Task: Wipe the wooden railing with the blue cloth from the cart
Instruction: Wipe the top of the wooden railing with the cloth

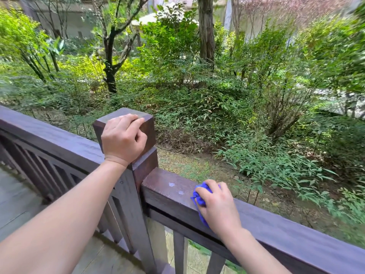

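Observation:
A dark brown wooden railing (296,230) runs from the left edge to the lower right, joined at a square corner post (146,131). My left hand (122,137) grips the top block of that post. My right hand (217,204) presses a bunched blue cloth (199,196) flat on the top rail, just right of the post. Two small pale spots (171,184) lie on the rail between the cloth and the post. The cart is out of view.
Vertical balusters (178,252) stand under the rails. Grey deck boards (15,202) lie at the lower left. Beyond the railing the ground drops to shrubs, ferns and tree trunks (206,30).

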